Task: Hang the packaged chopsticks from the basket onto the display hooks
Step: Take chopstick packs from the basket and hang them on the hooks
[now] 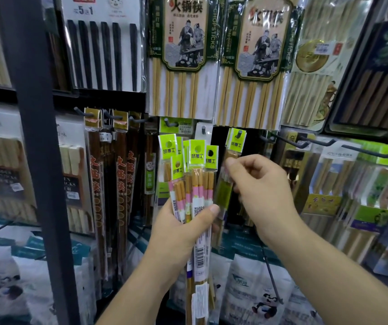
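Note:
My left hand (183, 228) grips a fanned bundle of several chopstick packets (194, 184) with lime green header cards and pink bands, held upright in front of the display. Another packet with the same green header (237, 143) hangs on a dark display hook (238, 134) just right of the bundle. My right hand (258, 188) pinches this hanging packet a little below its header card, thumb and fingers curled on it. The basket is out of view.
A dark vertical shelf post (40, 148) stands at the left. Brown chopstick packets (108, 174) hang left of the bundle, large bamboo chopstick packs (183, 57) above. A bare hook (203, 130) sits between the bundle and the hung packet. More hooks (305, 143) stick out at the right.

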The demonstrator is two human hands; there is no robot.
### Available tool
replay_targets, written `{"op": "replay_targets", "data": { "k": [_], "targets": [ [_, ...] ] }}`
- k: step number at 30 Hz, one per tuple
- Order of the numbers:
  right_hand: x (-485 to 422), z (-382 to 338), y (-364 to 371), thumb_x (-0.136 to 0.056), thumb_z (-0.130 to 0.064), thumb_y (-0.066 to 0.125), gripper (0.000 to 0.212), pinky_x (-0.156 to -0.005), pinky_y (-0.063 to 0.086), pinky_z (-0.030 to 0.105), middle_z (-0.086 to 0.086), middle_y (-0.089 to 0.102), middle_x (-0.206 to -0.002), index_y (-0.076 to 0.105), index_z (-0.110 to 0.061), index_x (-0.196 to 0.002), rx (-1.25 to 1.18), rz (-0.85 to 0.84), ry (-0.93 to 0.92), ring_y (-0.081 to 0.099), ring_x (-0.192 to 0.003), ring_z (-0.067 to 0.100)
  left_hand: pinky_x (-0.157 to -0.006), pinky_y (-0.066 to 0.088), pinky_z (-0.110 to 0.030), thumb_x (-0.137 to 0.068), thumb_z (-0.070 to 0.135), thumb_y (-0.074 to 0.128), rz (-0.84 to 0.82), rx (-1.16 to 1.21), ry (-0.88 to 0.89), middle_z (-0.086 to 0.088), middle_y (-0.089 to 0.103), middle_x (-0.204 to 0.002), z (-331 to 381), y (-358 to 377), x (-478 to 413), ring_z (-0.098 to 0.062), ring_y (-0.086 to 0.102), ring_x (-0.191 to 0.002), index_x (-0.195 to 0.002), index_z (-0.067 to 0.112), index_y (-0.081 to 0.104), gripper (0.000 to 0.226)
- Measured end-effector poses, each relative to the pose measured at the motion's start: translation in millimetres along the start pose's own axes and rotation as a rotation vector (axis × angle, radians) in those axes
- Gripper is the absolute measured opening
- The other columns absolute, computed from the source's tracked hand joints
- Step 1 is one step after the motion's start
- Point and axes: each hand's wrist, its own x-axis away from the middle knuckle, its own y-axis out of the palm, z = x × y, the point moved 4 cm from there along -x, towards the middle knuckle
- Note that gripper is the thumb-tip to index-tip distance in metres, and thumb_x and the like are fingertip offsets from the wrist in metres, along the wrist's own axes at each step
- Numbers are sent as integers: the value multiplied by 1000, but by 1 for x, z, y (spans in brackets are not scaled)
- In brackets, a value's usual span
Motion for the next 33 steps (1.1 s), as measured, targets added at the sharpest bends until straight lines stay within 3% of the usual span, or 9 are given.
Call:
{"op": "replay_targets", "data": {
  "k": [2, 6, 10, 15, 19, 22, 26, 29, 33],
  "targets": [
    [9, -3, 8, -93, -41, 68, 18, -56, 46, 14, -4, 70, -76, 73, -28, -82, 9, -133, -12, 59, -64, -1, -84, 61, -43, -68, 53, 83, 1, 10, 17, -2, 80, -99, 0, 1, 0, -22, 77, -93, -100, 35, 75, 38],
    [14, -11, 10, -97, -41, 61, 28, -55, 47, 17, 4, 67, -74, 74, -23, -80, -59, -197, -13, 58, -62, 3, -86, 60, -41, -72, 48, 84, -1, 34, 36, -3, 80, -106, 2, 1, 1, -23, 77, -100, -108, 30, 75, 41],
    [16, -10, 13, -96, -30, 67, 14, -60, 51, 15, 0, 71, -79, 75, -27, -84, -2, -245, -40, 61, -68, 2, -83, 61, -45, -71, 47, 85, 17, 44, 8, -6, 79, -102, 1, 2, 2, -25, 77, -95, -107, 25, 74, 44],
    [4, -8, 4, -99, -23, 62, 25, -52, 44, 15, -6, 62, -64, 73, -24, -77, -86, -115, -26, 55, -59, 5, -96, 57, -59, -67, 49, 87, 23, 81, -39, -11, 79, -108, -2, 4, 3, -32, 76, -102, -117, 12, 68, 65],
    [-13, -14, -7, -97, -28, 59, 28, -56, 46, 26, 12, 63, -69, 71, -17, -74, -83, 25, -74, 55, -60, 13, -92, 59, -51, -64, 51, 87, 28, 75, -49, -8, 79, -101, -2, 1, 2, -25, 77, -96, -111, 9, 67, 67],
    [-21, -14, -9, -98, -32, 60, 34, -64, 52, 43, 18, 63, -73, 69, -10, -73, -47, 76, -86, 63, -65, 29, -76, 60, -38, -66, 50, 85, 1, 26, -33, -4, 75, -78, -1, 0, 2, -21, 74, -75, -94, 15, 68, 48],
    [-24, -12, -8, -99, -30, 61, 36, -65, 52, 36, 16, 63, -70, 69, -9, -71, -23, 94, -91, 55, -60, 14, -64, 55, -26, -83, 32, 82, -30, 6, -5, -6, 68, -65, 0, 0, 1, -19, 66, -61, -77, 22, 66, 19],
    [-23, -14, -7, -98, -30, 60, 35, -60, 52, 34, 16, 63, -69, 68, -11, -71, -21, 69, -113, 55, -58, 15, -63, 54, -25, -85, 29, 85, -34, 9, 16, -5, 67, -64, 2, 0, 2, -19, 66, -59, -82, 13, 62, 28],
    [-25, -13, -6, -98, -29, 60, 35, -56, 49, 27, 14, 62, -66, 68, -11, -69, 12, 87, -101, 54, -57, 14, -62, 53, -25, -60, 63, 91, -20, 31, 8, -1, 67, -67, 3, 0, 2, -17, 65, -60, -91, 10, 62, 67]
  ]
}}
